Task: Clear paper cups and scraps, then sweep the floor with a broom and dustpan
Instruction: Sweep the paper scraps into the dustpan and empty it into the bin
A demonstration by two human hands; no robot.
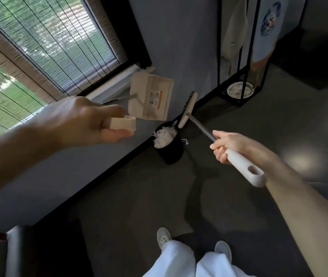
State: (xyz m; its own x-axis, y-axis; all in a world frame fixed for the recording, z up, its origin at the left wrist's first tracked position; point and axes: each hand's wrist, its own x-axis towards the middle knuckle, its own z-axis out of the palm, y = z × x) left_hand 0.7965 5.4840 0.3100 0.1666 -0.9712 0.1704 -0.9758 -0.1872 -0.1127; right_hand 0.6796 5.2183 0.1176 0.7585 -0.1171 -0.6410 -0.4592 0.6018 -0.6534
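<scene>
We are standing on the dark floor (239,216) and holding both tools. Our right hand (229,145) is curling tightly round the white handle of the broom (245,168), and our left hand (91,120) is gripping the handle end of the dustpan (151,96). A bit farther, the black bin (169,152) is standing by the wall with white scraps (164,137) inside. The broom's head is hanging just beside its rim, and the dustpan is hanging tilted above it. We are probably emptying the sweepings, so next we need to bring the pan's mouth over the bin.
</scene>
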